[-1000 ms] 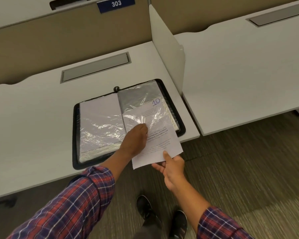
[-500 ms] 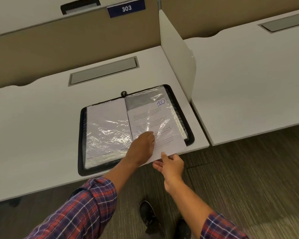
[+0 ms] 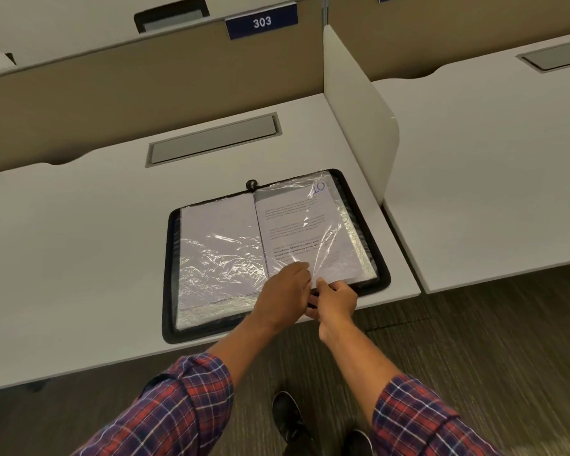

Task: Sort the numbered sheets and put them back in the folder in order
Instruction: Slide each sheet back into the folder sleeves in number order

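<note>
A black zip folder point(image 3: 380, 258) lies open on the white desk point(image 3: 79, 258), with clear plastic sleeves on both sides. The sheet marked 10 point(image 3: 297, 225) sits almost fully inside the right-hand sleeve, with its printed text showing through the plastic. My left hand point(image 3: 283, 291) holds the sleeve's near edge at the bottom of that page. My right hand point(image 3: 334, 296) pinches the sheet's bottom edge right beside it, at the folder's front rim. The left sleeve point(image 3: 218, 245) shows a blank white page.
A white divider panel point(image 3: 359, 120) stands just right of the folder, with a second desk point(image 3: 491, 166) beyond it. A grey cable flap point(image 3: 211, 139) is set into the desk behind the folder. A tan partition with a blue 303 plate point(image 3: 262, 23) closes the back.
The sheet marked 10 has slid up into the right sleeve, from half hanging over the desk edge to almost fully in. Both hands followed it forward to the folder's front rim.
</note>
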The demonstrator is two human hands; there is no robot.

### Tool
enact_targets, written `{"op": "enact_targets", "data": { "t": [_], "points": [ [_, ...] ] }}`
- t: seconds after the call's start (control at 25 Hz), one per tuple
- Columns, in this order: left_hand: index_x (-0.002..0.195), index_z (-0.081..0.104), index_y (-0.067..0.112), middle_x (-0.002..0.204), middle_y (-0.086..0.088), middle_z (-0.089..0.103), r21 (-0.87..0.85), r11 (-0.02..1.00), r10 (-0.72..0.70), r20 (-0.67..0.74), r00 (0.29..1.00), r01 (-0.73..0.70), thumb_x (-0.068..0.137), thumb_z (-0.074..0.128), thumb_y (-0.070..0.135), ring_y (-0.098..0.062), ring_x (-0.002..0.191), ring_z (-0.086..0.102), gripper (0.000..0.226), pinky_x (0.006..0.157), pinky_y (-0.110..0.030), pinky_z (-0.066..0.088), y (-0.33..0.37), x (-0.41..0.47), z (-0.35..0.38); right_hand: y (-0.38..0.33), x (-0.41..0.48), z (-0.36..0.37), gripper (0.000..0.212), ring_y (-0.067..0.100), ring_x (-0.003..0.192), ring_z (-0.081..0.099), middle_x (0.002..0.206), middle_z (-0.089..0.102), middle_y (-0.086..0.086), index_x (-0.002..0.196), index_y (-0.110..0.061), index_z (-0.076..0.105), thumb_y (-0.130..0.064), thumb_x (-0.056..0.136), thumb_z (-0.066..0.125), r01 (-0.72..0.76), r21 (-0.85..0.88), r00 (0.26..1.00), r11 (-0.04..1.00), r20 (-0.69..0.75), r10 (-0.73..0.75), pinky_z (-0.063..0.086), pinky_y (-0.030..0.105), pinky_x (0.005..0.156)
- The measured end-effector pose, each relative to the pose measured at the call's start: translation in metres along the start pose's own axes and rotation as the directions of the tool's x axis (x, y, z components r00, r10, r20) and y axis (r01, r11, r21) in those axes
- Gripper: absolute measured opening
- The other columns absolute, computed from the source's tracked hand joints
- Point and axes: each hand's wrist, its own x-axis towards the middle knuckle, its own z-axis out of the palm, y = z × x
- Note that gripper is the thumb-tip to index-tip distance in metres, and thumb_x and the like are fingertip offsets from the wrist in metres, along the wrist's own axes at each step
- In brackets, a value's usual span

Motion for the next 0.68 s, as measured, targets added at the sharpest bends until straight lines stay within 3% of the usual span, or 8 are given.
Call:
{"op": "enact_targets", "data": {
  "t": [0.12,0.24,0.4,0.52,0.68],
  "points": [
    [0.113,0.072,0.006,0.140,-0.011,0.064,-0.008,1.000,-0.001,0.003,1.000,0.001,0.107,0.052,0.023,-0.023,0.127,0.061,0.026,0.101,-0.035,0.051,-0.001,0.001,0.000,-0.011,0.012,0.010,0.017,0.024,0.076,0.073,0.093,0.076,0.013,0.096,-0.009,0.070,-0.018,0.105,0.060,0.034,-0.139,0.999,0.990,-0.028,-0.038,0.050,0.027,0.046],
    [0.113,0.072,0.006,0.141,-0.012,0.064,-0.039,0.999,0.003,-0.002,1.000,-0.003,0.106,0.053,0.022,-0.025,0.129,0.060,0.026,0.104,-0.037,0.051,-0.003,0.001,-0.001,-0.019,0.021,0.015,0.012,0.020,0.070,0.065,0.096,0.076,0.016,0.096,-0.010,0.072,-0.010,0.103,0.061,-0.008,-0.157,1.000,0.987,0.016,0.010,0.040,0.024,0.040],
    [0.123,0.071,0.014,0.150,-0.004,0.057,-0.108,0.994,-0.030,0.033,0.999,0.034,0.107,0.053,0.035,-0.018,0.139,0.051,0.032,0.112,-0.036,0.045,-0.008,0.001,0.000,-0.025,0.014,0.009,0.023,0.022,0.075,0.071,0.093,0.077,0.011,0.101,-0.010,0.072,-0.030,0.105,0.061,0.008,-0.218,0.998,0.976,0.066,0.006,0.049,0.027,0.048],
    [0.123,0.070,0.021,0.154,0.002,0.053,-0.141,0.986,-0.077,0.081,0.994,0.087,0.106,0.051,0.046,-0.014,0.142,0.046,0.036,0.115,-0.034,0.039,-0.019,-0.001,0.003,-0.020,0.002,-0.007,0.023,0.025,0.076,0.076,0.089,0.077,0.008,0.100,-0.016,0.070,-0.033,0.107,0.056,0.091,-0.253,0.996,0.963,0.045,-0.082,0.058,0.032,0.055],
    [0.125,0.068,0.022,0.149,0.001,0.057,-0.154,0.984,-0.091,0.015,0.996,0.092,0.104,0.056,0.042,-0.015,0.140,0.047,0.031,0.117,-0.032,0.036,-0.036,-0.008,0.000,-0.019,0.002,-0.029,0.023,0.025,0.082,0.067,0.095,0.070,0.010,0.100,-0.015,0.063,-0.035,0.105,0.053,0.252,-0.347,0.930,0.903,-0.172,-0.326,0.055,0.039,0.064]
  ]
}}
